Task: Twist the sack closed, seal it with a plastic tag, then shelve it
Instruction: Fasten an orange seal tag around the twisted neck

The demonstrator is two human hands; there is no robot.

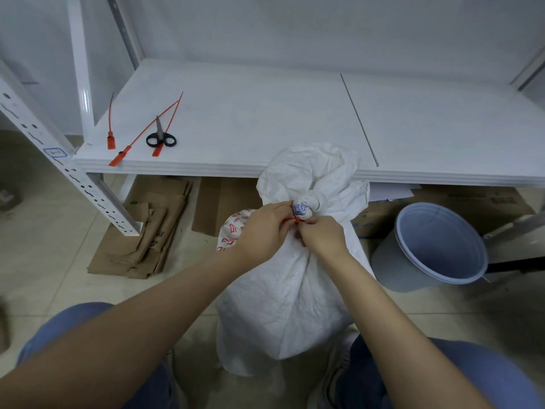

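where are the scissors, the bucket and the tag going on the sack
scissors (161, 139), head view, on the black handle loops
bucket (413, 262), head view, on its outer wall
red tag (290, 220), head view, strip between the hands

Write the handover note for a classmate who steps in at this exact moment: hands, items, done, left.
Left hand and right hand: both pinch the red tag at the twisted neck of the white sack.
Sack stands on the floor in front of the shelf.
Three spare tags and scissors lie on the shelf's left side.
Done: neck twisted, tag around it.
Left: whether the tag is locked cannot be told; finish sealing, then shelve the sack.
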